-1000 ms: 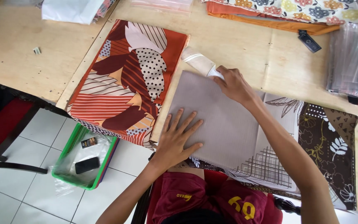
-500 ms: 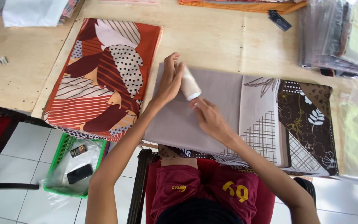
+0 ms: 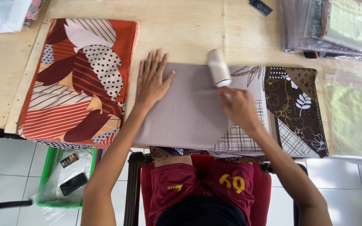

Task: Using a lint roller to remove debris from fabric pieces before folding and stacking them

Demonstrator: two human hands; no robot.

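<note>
A: Report the near zone first.

B: Nearest I see the person's lap in dark red shorts [image 3: 197, 184] on a red chair [image 3: 147, 188]. To the near left, on the tiled floor, stands a green basket [image 3: 47, 184] with a dark phone-like item [image 3: 73, 183] inside. The near edge of the wooden table [image 3: 197, 29] runs left to right just beyond the knees, and the folded cloths overhang it.

A: Position and axis of the work item?

B: The grey folded cloth [image 3: 185, 109] lies flat at table centre, its near edge at the table edge, its far edge parallel to it. On its far right part sits a white lint roller [image 3: 218, 68]. The roller's long axis runs near to far, tilted slightly left at the far end; the handle points toward me.

A: Grip state?

B: The right hand [image 3: 240, 107] is closed around the roller handle; the handle itself is blurred. The left hand [image 3: 151, 79] lies flat, fingers spread, pressing the cloth's far left corner, holding nothing.

A: Clearance?

B: Left, touching or just beside the grey cloth: an orange patterned cloth [image 3: 76, 79]. Right, partly beneath it: a dark brown leaf-print cloth [image 3: 294, 104]. Bare table lies beyond the roller. Far right: a stack of clear bagged items [image 3: 332, 29]; right edge, a greenish bagged piece [image 3: 355, 117].
</note>
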